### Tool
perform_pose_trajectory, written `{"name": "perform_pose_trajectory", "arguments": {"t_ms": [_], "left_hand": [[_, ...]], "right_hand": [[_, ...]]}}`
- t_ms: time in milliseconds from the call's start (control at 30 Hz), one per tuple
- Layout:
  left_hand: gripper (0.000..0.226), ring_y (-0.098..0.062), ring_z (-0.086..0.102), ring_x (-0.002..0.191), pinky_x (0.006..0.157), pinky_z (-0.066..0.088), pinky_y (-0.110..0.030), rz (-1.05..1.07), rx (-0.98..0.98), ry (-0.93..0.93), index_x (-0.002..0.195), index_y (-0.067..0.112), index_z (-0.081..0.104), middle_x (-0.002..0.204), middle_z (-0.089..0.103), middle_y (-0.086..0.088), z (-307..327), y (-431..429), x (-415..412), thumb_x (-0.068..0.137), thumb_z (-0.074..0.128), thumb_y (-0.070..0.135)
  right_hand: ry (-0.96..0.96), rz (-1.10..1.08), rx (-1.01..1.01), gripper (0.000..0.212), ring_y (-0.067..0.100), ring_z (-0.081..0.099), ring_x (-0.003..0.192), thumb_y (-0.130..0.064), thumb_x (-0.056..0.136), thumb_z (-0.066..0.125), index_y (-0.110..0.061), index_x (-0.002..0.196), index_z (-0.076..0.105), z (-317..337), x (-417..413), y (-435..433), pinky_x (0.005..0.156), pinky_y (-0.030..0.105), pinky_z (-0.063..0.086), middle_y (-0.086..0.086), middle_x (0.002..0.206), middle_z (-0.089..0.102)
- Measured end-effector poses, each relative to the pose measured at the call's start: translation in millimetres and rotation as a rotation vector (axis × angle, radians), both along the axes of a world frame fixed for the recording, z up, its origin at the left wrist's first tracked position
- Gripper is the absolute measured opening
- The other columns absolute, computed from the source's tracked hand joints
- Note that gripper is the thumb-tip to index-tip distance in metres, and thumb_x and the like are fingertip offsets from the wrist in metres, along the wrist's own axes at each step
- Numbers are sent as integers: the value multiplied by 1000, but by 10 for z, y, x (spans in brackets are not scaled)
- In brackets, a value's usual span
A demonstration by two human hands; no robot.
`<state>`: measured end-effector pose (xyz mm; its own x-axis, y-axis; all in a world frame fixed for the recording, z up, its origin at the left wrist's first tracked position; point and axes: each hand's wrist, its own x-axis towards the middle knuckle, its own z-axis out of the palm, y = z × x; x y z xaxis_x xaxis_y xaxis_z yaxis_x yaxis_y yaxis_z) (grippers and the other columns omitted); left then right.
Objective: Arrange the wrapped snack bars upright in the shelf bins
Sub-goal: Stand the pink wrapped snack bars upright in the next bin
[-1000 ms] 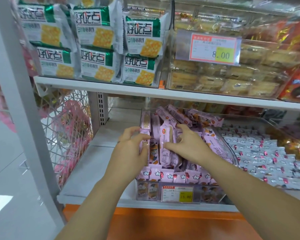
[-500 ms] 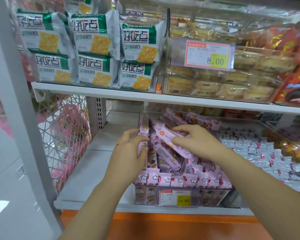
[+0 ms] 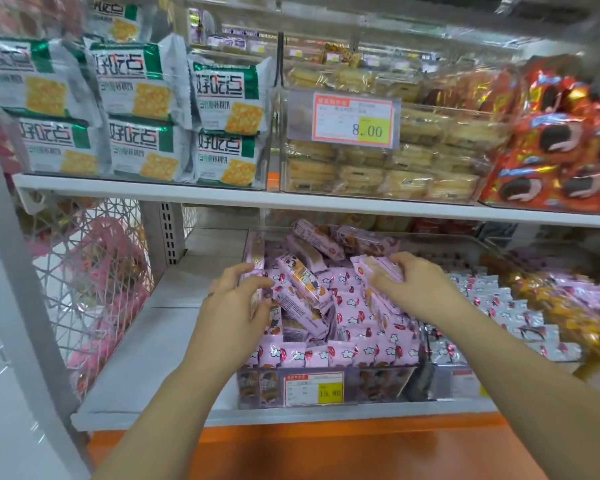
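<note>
Right hand [image 3: 414, 289]: fingers curled round one or two pink snack bars [image 3: 378, 268], lifted a little above the pile, long side roughly level. Thumb hidden under the wrappers. Closed grip, not a tight one by the look of it.

Left hand [image 3: 234, 303]: fingers bent and part closed against the bars at the left end of the clear bin [image 3: 253, 393]. It presses a few upright ones toward the bin's left wall. Whether it actually grips any or only steadies them I cannot tell.

Handling, as a judgement: the bars look light and small, each in a thin glossy film that will slide against its neighbours. The filling is likely a brittle wafer or biscuit, so squeeze across the flat faces, not the ends. Best hold is mid-length, thumb on one face and fingers on the other. The crimped end seals are floppy and give no purchase.

Looks: pale pink-purple wrappers, white cloud shapes, a red mark, a picture of a brown biscuit on the face.

Position: front rows in the bin stand on end, tops showing in neat lines. Behind them, between the two hands, several bars lie slanted and crossed in a loose heap [image 3: 302, 285]. More lie flat at the back. The bin sits on the lower shelf [image 3: 146, 344], a price label [image 3: 314, 388] on its front.
</note>
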<state>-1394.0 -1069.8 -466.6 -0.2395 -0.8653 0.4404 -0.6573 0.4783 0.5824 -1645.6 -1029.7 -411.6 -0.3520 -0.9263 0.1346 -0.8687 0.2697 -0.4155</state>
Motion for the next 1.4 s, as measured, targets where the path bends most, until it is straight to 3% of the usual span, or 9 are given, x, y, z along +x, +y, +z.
{"name": "perform_pose_trajectory", "arguments": {"t_ms": [367,533,600,700,800,933,1133,1267,1400], "left_hand": [[24,-21,40,127,104,33,-36,20,-24,14,112,23,66,137,43,0,-3,-44,35,90,59,18],[25,-19,38,128,104,32,-34,21,-15,2,114,25,64,138,42,2,-29,-39,75,91,57,19],[25,-18,37,128,103,31,-31,25,-9,2,114,25,64,138,41,3,-32,-41,99,91,57,19],[25,-17,38,126,98,28,-24,31,-12,11,114,24,64,137,42,3,-33,-70,133,91,58,18],[25,-14,38,126,95,26,-19,31,-12,21,115,23,64,136,42,5,-43,-96,163,91,57,18],[24,-11,39,124,94,26,-16,30,6,48,115,25,64,135,40,8,-36,-125,190,92,56,22],[24,-18,44,122,96,33,-24,44,40,57,115,27,63,138,39,7,-63,-160,220,92,55,24],[25,-14,40,126,99,33,-24,44,36,71,116,28,62,137,38,9,-47,-171,224,92,55,26],[26,-12,39,126,96,32,-22,29,42,65,118,29,61,137,38,11,-49,-178,238,93,54,28]], "right_hand": [[147,-11,-31,64,29,48,118,-65,82,50,-26,132,50,91,93,-113,90,43,48,8,129,53],[144,243,-256,43,18,53,114,-40,85,61,-23,125,58,269,358,14,94,31,43,0,119,61],[77,397,-131,39,12,56,113,-33,86,63,-21,124,59,271,511,-46,95,25,42,-4,122,62],[153,448,72,46,18,56,111,-31,87,63,-20,130,50,161,690,-274,91,30,46,3,129,56],[233,371,35,45,23,57,92,-23,87,63,-15,128,45,-41,789,-496,73,30,46,11,124,56],[266,332,35,41,28,58,95,-19,87,63,-14,123,43,-267,832,-619,73,34,47,12,124,50],[129,313,-314,4,26,60,73,-12,85,55,-10,85,58,-170,863,-855,64,31,48,9,82,63],[193,268,-266,19,25,62,77,-17,87,54,-15,69,59,-194,964,-1246,67,30,50,6,85,63],[136,365,-141,22,24,63,89,-18,95,50,-15,105,69,-166,993,-1243,73,24,47,5,103,68]]}}
